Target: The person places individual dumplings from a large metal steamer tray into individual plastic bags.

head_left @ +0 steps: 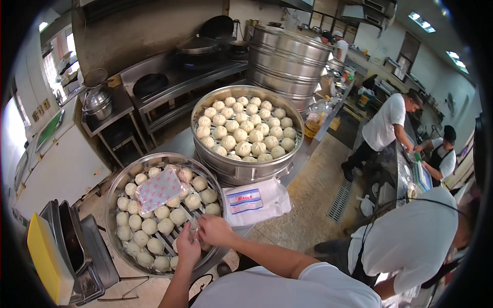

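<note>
My left hand (188,247) and my right hand (214,230) meet over the near right side of a round metal steamer tray (111,205). Between their pinched fingers is a small clear plastic bag (193,229); its contents are hard to make out. Several pale steamed buns (165,226) lie on the slatted bottom of this tray, some hidden by my hands. On top of the buns rests a silvery packet with a pink pattern (160,191). Right of the tray lies a white plastic package with a blue and red label (267,203).
A second steamer tray (241,172) full of pleated buns stands just beyond, with tall stacked steamers (287,61) behind it. A stove (179,77) lines the back. Grey bins and a yellow board (49,259) are at lower left. Co-workers (382,123) stand at the right counter.
</note>
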